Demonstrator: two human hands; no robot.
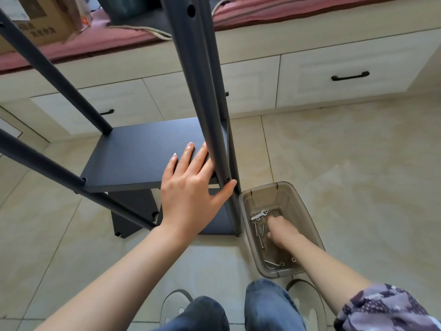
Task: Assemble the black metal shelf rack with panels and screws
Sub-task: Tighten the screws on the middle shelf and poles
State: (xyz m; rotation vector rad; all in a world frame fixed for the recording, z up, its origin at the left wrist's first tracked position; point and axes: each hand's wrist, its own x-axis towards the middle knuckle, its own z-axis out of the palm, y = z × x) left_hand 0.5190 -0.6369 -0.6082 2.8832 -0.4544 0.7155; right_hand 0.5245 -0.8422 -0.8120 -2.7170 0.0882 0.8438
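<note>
The black metal rack stands on the tiled floor with several round posts (198,80) rising toward me. A black shelf panel (138,156) sits between the posts, above a lower panel (136,209). My left hand (191,187) lies flat on the upper panel's near right corner, fingers straight, thumb touching the near right post. My right hand (282,231) reaches into a smoky clear plastic bin (307,211) beside the rack, fingers curled down among loose screws (261,237) and a small flat wrench (259,215). Whether it holds a screw is hidden.
A long wooden bench with drawers (346,77) and a red cushion (274,10) runs behind the rack. A cardboard box (40,22) sits on it at the left. My knees and slippers (176,304) are at the bottom edge. Bare tile lies to the right.
</note>
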